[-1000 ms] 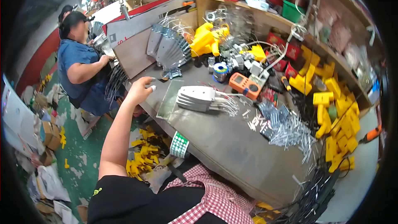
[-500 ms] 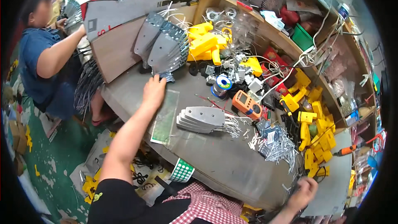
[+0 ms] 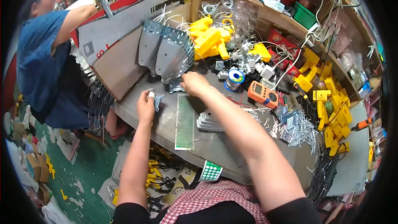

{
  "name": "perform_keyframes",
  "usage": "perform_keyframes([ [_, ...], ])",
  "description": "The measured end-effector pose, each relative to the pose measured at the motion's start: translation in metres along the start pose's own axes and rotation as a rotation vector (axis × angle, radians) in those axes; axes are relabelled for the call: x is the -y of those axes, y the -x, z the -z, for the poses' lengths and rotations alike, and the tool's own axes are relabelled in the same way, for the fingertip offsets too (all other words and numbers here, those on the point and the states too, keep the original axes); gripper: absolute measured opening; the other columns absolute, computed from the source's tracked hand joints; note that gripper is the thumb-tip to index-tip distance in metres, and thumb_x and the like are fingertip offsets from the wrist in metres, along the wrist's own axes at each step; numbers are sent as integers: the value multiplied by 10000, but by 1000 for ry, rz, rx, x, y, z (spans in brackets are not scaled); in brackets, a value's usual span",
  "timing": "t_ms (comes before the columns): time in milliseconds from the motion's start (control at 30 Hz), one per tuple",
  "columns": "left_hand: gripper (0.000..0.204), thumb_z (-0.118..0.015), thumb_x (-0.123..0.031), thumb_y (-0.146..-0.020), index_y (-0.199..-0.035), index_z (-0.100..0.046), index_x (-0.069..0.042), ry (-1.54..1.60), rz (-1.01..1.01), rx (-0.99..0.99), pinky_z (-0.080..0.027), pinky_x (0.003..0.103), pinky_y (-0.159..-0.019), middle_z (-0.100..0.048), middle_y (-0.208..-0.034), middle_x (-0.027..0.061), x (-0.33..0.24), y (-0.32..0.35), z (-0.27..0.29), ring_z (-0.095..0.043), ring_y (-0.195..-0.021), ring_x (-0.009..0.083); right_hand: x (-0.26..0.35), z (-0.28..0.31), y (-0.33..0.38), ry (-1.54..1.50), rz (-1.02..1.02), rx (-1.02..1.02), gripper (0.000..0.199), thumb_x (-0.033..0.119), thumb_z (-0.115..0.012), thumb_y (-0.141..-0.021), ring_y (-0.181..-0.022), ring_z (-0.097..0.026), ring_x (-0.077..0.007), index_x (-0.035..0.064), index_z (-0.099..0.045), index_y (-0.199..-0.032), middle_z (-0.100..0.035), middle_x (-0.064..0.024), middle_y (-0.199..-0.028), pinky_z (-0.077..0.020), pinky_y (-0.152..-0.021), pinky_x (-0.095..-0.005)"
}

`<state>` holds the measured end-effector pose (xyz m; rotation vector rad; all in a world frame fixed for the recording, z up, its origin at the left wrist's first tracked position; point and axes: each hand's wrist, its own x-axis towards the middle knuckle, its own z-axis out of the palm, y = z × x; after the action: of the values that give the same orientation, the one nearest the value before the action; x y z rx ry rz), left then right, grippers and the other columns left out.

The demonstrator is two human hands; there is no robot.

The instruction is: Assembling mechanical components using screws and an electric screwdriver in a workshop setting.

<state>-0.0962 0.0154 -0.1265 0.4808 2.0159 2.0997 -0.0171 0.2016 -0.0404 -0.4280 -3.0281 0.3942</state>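
My left hand (image 3: 146,104) is closed on small shiny blue-grey pieces (image 3: 158,101), held just above the table's far left part; their kind is unclear. Something white covers one fingertip. My right hand (image 3: 195,84) has curled fingers at more small blue-grey pieces (image 3: 176,86), by the lower end of a fanned stack of grey tapered panels (image 3: 171,54); what its fingertips grip is hidden. A second such stack (image 3: 149,47) leans beside it, white wires at the top. My right forearm partly covers a flat pile of grey panels (image 3: 208,121).
A clear green-edged sheet (image 3: 184,128) lies on the table (image 3: 244,164). Rightward are a solder spool (image 3: 235,79), an orange multimeter (image 3: 263,94), loose screws (image 3: 300,126) and yellow plastic housings (image 3: 338,103). A co-worker in blue (image 3: 49,70) stands at left, by a wooden board (image 3: 118,66).
My left hand has drawn back from the stack's lower end and now holds small pieces. My right hand has swung from the table's right edge across to the stack. The view has shifted.
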Motion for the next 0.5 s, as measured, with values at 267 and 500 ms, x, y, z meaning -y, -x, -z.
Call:
perform_keyframes([
  [267,332,-386,-131,-911,-1208,-464,-3,569,197,30,-451,287,-800,-585,-1071,106,-26,34,-3,-576,-955,178,-5,-5,-17,-50,67,-294,204,198,-598,-774,-910,-579,-282,67,-680,-908,-637,-104,-967,-456,-776,-402],
  [500,428,-391,-299,-960,-1268,-389,-1,751,-48,197,-425,365,-936,-516,-1226,208,-91,71,-87,-535,-1084,256,11,42,110,-836,194,-61,204,166,-591,-854,-782,-576,-122,-14,-611,-949,-634,-70,-835,-461,-718,-278],
])
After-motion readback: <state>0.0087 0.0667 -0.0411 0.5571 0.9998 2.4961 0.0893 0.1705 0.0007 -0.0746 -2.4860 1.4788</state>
